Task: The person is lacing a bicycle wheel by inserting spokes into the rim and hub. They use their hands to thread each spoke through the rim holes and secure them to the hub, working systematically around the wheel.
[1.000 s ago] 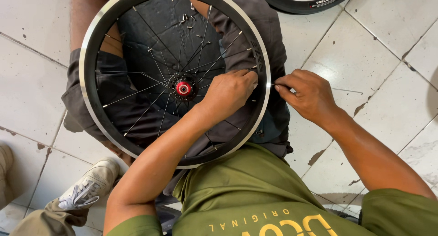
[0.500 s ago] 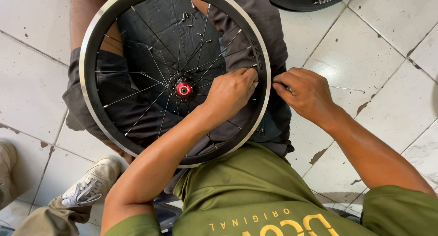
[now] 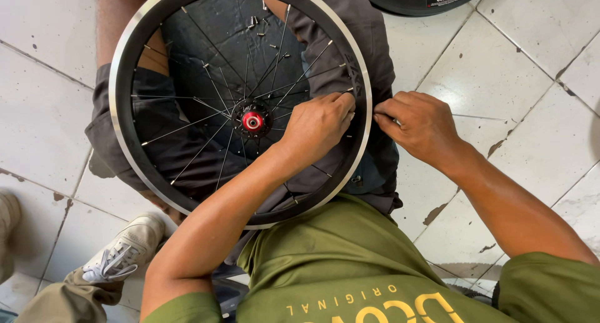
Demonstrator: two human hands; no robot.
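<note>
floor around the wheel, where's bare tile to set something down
Bare tile lies right of the right hand, between the wheel rim and the black tyre, though a loose spoke lies there. More tile left of the rim, above the white shoe. Inside the rim it is crowded: spokes, left hand.

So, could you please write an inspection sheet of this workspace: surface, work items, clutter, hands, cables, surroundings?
Surface: pale floor tiles, stained and chipped.
Work items: bicycle wheel on the lap, black rim, thin spokes, red hub.
Clutter: small metal pieces on dark cloth behind the spokes; one loose spoke on the tiles.
Hands: left hand inside the rim, right hand outside it, fingertips meeting at the rim.
Cables: nothing seen.
Surroundings: black tyre at top; white shoe bottom left.
</note>
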